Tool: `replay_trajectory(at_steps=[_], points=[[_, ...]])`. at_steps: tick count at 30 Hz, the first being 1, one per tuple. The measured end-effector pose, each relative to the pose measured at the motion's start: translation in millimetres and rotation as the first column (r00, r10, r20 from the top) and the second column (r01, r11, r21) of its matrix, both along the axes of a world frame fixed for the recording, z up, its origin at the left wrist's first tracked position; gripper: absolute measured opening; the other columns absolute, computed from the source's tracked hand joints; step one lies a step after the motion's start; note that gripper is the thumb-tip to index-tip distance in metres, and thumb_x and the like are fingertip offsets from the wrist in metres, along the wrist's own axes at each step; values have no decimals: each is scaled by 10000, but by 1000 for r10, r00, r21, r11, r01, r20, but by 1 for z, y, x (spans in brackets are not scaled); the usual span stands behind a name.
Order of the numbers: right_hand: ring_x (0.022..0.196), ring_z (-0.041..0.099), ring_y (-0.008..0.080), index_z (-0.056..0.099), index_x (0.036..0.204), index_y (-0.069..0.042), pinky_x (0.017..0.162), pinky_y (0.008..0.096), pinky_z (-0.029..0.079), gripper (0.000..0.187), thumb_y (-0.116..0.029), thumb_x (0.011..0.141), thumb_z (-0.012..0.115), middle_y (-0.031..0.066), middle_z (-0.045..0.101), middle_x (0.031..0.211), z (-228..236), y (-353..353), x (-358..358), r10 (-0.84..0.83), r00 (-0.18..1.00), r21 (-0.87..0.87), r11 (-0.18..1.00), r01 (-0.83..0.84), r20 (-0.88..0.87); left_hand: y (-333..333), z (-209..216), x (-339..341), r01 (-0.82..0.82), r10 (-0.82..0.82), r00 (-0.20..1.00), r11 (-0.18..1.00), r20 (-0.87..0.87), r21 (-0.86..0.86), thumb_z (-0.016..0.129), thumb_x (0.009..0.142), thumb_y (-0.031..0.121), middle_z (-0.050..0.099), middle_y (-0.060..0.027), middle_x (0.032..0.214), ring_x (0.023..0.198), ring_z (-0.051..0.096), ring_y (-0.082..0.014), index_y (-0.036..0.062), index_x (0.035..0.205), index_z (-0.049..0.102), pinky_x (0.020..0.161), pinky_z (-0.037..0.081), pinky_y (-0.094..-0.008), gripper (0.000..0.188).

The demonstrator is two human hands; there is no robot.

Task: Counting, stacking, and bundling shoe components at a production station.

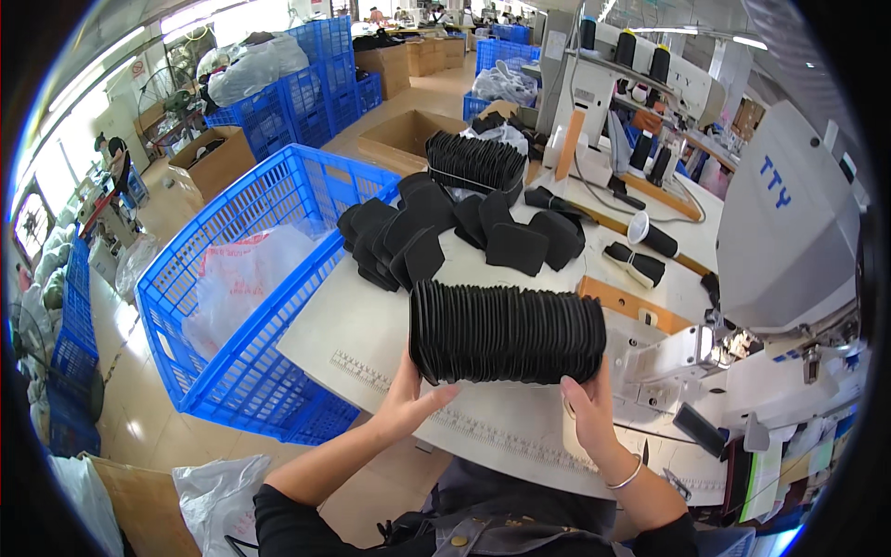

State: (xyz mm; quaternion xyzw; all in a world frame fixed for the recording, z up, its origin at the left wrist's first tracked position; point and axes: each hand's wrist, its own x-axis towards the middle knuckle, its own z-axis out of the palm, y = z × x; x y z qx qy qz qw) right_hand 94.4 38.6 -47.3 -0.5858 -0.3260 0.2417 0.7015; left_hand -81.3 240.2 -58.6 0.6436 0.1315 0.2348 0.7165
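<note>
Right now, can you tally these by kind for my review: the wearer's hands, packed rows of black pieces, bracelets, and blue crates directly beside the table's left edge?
Hands: 2 (left hand, right hand)
Packed rows: 2 (held row, back row)
Bracelets: 1 (silvery bracelet)
Crates beside the table: 1 (blue crate)
Total: 6

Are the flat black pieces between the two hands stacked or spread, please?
Stacked: the flat black pieces form one close row, left hand and right hand at opposite ends.

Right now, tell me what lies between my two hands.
In the head view, a packed row of black pieces lies between them: your left hand holds one end, your right hand the other.
</note>
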Motion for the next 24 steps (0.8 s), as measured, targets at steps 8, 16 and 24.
replay_trajectory(at_steps=[8, 16, 24], points=[[995, 477, 72, 289, 1462, -67, 811, 218, 396, 591, -127, 925, 530, 16, 489, 1258, 90, 123, 71, -170, 978, 260, 956, 133, 124, 150, 131, 131, -193, 131, 968, 934, 215, 300, 723, 770, 375, 325, -203, 1350, 1278, 355, -299, 80, 1441, 348, 1078, 328, -390, 823], [898, 475, 76, 342, 1436, -134, 669, 225, 392, 629, -179, 860, 590, 23, 531, 1151, 103, 244, 177, -193, 970, 144, 975, 171, 150, 278, 150, 248, -210, 146, 960, 941, 240, 266, 703, 827, 288, 609, -64, 1172, 1112, 530, -149, 1, 1271, 528, 998, 366, -311, 558], [1199, 463, 199, 205, 1478, 33, 1013, 270, 340, 803, -72, 766, 560, 125, 476, 1352, 78, 284, 227, -130, 923, -21, 989, 148, 361, 318, 90, 273, -129, 130, 991, 987, -5, 98, 644, 755, 620, 373, -108, 1463, 1375, 287, -267, 99, 1444, 352, 1122, 170, -489, 912]])
